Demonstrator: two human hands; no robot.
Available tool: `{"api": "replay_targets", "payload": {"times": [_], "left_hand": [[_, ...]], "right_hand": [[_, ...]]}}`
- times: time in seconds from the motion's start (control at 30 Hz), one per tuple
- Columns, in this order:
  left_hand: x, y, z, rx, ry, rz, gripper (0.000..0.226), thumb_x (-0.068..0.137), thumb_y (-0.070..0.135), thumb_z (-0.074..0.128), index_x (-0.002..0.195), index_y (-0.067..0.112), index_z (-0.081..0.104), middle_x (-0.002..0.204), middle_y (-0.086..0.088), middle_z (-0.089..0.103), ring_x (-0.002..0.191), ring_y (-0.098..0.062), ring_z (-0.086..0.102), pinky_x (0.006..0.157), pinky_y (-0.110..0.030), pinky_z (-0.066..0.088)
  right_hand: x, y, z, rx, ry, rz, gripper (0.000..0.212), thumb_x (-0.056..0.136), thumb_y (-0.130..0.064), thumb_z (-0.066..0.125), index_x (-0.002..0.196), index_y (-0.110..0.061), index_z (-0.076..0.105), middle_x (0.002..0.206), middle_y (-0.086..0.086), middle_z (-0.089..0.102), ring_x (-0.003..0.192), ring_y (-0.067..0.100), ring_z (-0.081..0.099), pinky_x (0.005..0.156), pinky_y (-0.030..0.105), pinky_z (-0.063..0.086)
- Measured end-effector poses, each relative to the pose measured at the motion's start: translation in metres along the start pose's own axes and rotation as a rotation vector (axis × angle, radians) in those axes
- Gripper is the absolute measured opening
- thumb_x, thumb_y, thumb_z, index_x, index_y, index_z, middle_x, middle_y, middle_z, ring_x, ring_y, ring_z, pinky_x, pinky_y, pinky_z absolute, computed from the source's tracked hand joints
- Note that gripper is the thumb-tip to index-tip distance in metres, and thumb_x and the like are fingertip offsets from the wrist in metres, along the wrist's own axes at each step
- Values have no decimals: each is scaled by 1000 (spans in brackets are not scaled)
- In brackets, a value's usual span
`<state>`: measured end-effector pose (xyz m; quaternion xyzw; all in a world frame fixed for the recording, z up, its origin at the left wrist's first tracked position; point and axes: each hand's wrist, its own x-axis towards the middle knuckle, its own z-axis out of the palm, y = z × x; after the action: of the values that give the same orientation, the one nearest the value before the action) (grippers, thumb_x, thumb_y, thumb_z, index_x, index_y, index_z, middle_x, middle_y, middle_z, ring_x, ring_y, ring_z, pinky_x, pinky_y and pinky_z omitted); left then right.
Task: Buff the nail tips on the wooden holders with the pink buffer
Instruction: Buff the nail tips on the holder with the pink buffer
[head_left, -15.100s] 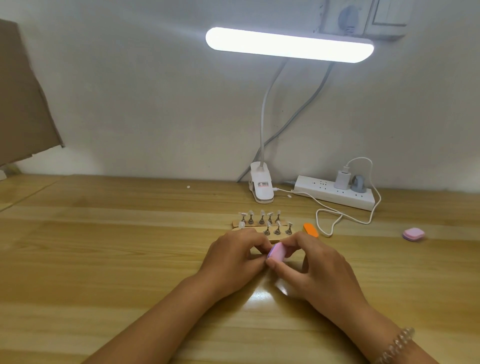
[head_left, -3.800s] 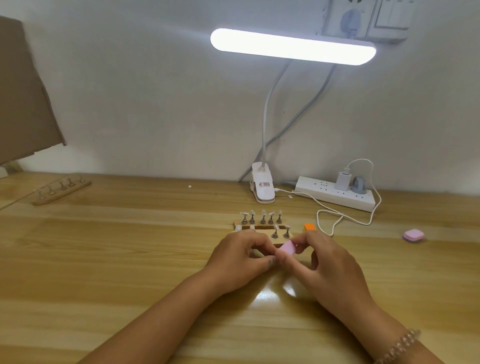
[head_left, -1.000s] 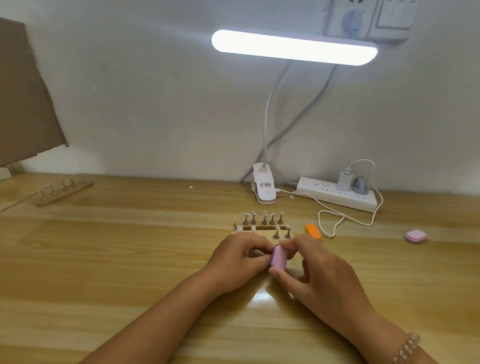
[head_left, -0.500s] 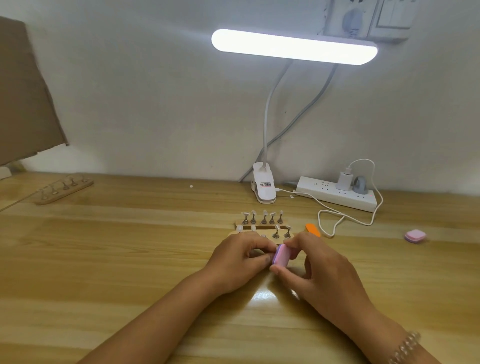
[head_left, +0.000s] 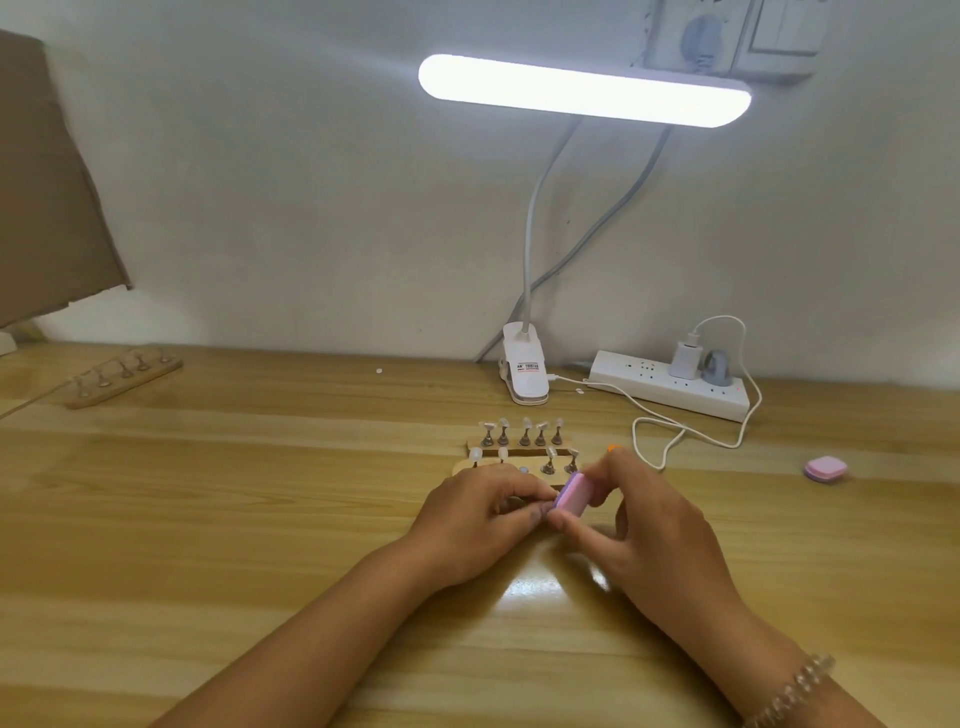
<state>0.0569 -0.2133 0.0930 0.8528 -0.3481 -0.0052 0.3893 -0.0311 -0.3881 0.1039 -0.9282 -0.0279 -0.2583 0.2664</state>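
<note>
Buffing looks mid-stroke: the right hand (head_left: 641, 527) pinches the buffer (head_left: 574, 492) against a tip presumably pinched, unseen, in the curled left hand (head_left: 480, 514) just before the holders (head_left: 530, 451); next comes swapping tips gently.

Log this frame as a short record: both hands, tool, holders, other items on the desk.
right hand: pinches the pink buffer
left hand: curled beside the buffer; what it holds is hidden
near holders: two, with nail tips, just beyond the hands
far holder: back left on the desk
other: pink block far right, power strip, clip lamp
</note>
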Motion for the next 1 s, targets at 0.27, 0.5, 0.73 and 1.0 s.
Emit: {"api": "replay_targets", "payload": {"times": [0.27,0.5,0.73,1.0], "left_hand": [[1,-2,1,23,8,-10,17,94,35,63,107,40,73,79,38,56,75,7,52,68,-22,37],[1,-3,2,9,20,-10,14,94,35,64,103,40,74,80,38,57,76,9,52,67,-19,36],[1,-3,3,9,19,-17,13,94,36,64,102,41,73,79,34,58,76,8,53,67,-22,36],[1,0,2,34,25,-26,14,95,34,62,102,41,72,81,33,58,75,11,52,65,-21,35]], "right_hand": [[0,-1,-1,5,-4,5,32,76,-52,72,93,-30,54,90,-16,58,62,1,49,57,27,42],[3,0,-2,70,4,55,30,76,-50,74,90,-32,56,91,-17,62,67,-2,52,60,25,39],[4,1,-1,82,13,78,29,76,-49,75,91,-33,57,90,-19,63,66,-3,51,60,25,39],[3,0,-3,98,-16,76,31,75,-51,75,92,-32,58,89,-18,64,65,-3,51,61,26,40]]}}
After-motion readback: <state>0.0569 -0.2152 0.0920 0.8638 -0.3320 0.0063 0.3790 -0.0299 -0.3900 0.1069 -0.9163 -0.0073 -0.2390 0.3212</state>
